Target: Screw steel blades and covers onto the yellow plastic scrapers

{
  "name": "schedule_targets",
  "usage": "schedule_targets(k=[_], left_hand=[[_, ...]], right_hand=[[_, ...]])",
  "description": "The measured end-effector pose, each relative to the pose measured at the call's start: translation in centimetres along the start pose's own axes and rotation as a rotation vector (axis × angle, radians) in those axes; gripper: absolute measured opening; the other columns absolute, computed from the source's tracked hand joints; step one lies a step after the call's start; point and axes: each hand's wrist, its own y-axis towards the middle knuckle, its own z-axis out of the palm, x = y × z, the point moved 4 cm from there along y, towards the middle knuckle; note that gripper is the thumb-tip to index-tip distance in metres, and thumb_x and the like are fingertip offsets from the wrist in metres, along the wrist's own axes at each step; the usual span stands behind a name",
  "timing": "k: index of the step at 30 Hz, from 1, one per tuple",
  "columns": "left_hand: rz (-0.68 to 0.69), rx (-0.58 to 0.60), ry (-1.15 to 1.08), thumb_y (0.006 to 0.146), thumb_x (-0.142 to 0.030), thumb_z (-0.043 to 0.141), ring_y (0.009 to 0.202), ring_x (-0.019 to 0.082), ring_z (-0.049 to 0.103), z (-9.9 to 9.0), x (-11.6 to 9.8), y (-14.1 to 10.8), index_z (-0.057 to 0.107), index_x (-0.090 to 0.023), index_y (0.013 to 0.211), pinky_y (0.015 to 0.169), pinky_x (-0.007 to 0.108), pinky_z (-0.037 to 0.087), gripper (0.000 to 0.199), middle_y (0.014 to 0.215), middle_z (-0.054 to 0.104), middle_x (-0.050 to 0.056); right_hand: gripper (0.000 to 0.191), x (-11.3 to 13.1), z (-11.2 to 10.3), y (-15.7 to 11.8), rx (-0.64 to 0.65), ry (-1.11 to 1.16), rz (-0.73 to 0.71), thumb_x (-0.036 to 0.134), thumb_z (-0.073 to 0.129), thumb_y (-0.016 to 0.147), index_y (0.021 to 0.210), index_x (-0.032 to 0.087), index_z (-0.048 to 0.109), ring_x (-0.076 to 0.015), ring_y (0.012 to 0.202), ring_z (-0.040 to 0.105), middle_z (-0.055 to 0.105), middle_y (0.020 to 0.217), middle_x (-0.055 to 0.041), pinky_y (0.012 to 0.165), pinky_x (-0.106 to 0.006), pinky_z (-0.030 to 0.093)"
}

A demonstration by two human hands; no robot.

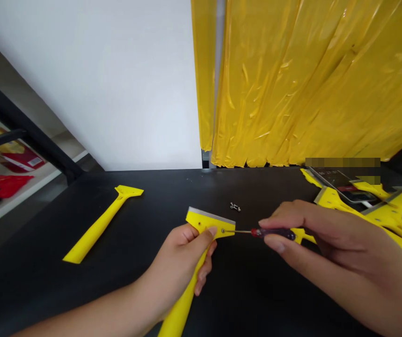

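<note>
The scraper (209, 222) is gripped in the left hand (181, 250); the right hand (348, 257) pinches the driver (276, 232), which may slip toward the left thumb (207, 236) if seated badly. Beyond both hands, loose screws (235, 206) may roll if bumped. The scraper's lower end is cut off; the driver's seating I cannot confirm.

Soft light, glints on yellow sheeting (309, 89), stretched edges
</note>
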Motion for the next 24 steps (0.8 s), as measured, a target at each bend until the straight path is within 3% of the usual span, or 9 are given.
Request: schedule_targets(k=[4,8,10,13,15,17,21,24], left_hand=[[-0.008,-0.006,0.004,0.096,-0.053,0.063,0.031,0.007,0.040,-0.05,0.17,-0.17,0.054,-0.021,0.068,0.034,0.017,0.029,0.043,0.042,0.049,-0.004],[-0.008,0.012,-0.007,0.096,-0.052,0.062,0.030,0.007,0.039,-0.03,0.29,-0.09,0.054,-0.021,0.068,0.034,0.017,0.029,0.043,0.042,0.048,-0.004],[-0.007,0.011,-0.010,0.096,-0.052,0.062,0.030,0.007,0.038,-0.10,0.32,-0.04,0.054,-0.021,0.069,0.034,0.017,0.029,0.043,0.042,0.048,-0.004],[-0.012,0.013,-0.009,0.096,-0.054,0.063,0.030,0.007,0.039,-0.17,0.37,-0.03,0.054,-0.021,0.069,0.034,0.017,0.029,0.044,0.042,0.049,-0.004],[-0.010,0.018,-0.007,0.095,-0.054,0.063,0.030,0.007,0.039,-0.17,0.34,-0.05,0.053,-0.021,0.068,0.034,0.017,0.029,0.044,0.042,0.049,-0.004],[-0.003,0.018,-0.005,0.095,-0.054,0.064,0.030,0.007,0.039,-0.14,0.27,-0.06,0.053,-0.021,0.068,0.034,0.017,0.029,0.044,0.041,0.049,-0.004],[-0.002,0.015,-0.012,0.095,-0.053,0.064,0.031,0.007,0.039,-0.04,0.22,-0.04,0.053,-0.021,0.067,0.034,0.017,0.029,0.044,0.042,0.049,-0.004],[-0.004,0.010,-0.008,0.095,-0.053,0.065,0.031,0.007,0.038,-0.08,0.29,0.02,0.054,-0.020,0.067,0.034,0.017,0.029,0.044,0.042,0.049,-0.004]], right_hand=[[0.021,-0.49,0.22,0.25,0.037,0.206,0.128,0.044,0.067,0.099,0.089,0.027,0.073,-0.0121,0.058,0.061,0.068,0.070,0.0017,0.050,-0.019,0.050],[0.017,-0.82,0.75,0.34,0.140,0.467,0.165,0.042,0.065,0.103,0.110,0.031,0.076,-0.0127,0.072,0.071,0.075,0.077,0.0017,0.070,-0.020,0.060],[0.015,-0.93,0.65,0.31,0.104,0.440,0.168,0.040,0.068,0.101,0.110,0.031,0.075,-0.0127,0.074,0.072,0.077,0.080,0.0016,0.070,-0.020,0.059],[0.015,-0.91,0.23,0.33,0.009,0.284,0.145,0.039,0.075,0.094,0.089,0.026,0.070,-0.0107,0.062,0.061,0.070,0.073,0.0021,0.053,-0.016,0.051],[0.016,-0.96,0.14,0.42,0.006,0.271,0.149,0.039,0.072,0.096,0.090,0.026,0.067,-0.0105,0.056,0.055,0.066,0.069,0.0025,0.048,-0.017,0.047],[0.014,-1.05,0.27,0.54,0.068,0.339,0.166,0.040,0.068,0.099,0.096,0.027,0.071,-0.0103,0.055,0.057,0.067,0.068,0.0027,0.049,-0.017,0.049],[0.019,-0.78,0.68,0.53,0.207,0.433,0.148,0.041,0.063,0.104,0.111,0.031,0.077,-0.0143,0.073,0.074,0.078,0.080,0.0008,0.069,-0.023,0.060],[0.013,-0.27,0.49,0.40,0.134,0.247,0.044,0.038,0.069,0.099,0.104,0.029,0.077,-0.0144,0.067,0.070,0.075,0.078,0.0014,0.061,-0.023,0.057]])
